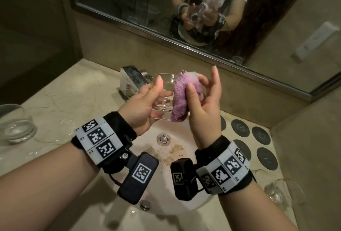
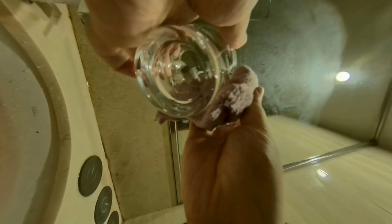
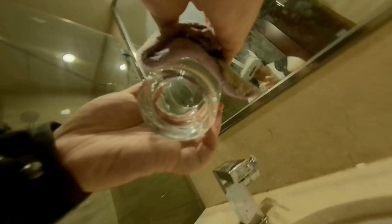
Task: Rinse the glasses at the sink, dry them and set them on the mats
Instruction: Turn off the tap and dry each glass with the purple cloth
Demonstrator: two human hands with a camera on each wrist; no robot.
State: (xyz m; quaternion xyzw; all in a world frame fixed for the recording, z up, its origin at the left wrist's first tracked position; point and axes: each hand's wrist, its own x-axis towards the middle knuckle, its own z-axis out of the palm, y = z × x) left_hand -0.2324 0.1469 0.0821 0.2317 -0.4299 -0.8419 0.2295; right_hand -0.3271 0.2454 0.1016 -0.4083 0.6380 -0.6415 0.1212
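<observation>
Over the sink, my left hand (image 1: 147, 101) grips a clear short glass (image 1: 163, 99) by its side and base. My right hand (image 1: 201, 99) pinches a purple fluffy cloth (image 1: 181, 98) over the right part of the glass's rim, thumb on the outside and index finger sticking up. The left wrist view looks at the thick base of the glass (image 2: 184, 76), with the cloth (image 2: 235, 100) beside it. In the right wrist view the cloth (image 3: 191, 46) sits above the glass (image 3: 180, 103), which lies in my left palm (image 3: 127, 135).
Several dark round mats (image 1: 239, 128) lie on the counter right of the white sink (image 1: 166, 158). One more glass (image 1: 15, 123) stands on the left counter and another (image 1: 280, 192) at the right front. A chrome faucet (image 1: 131, 81) is behind the hands, below the mirror (image 1: 184, 18).
</observation>
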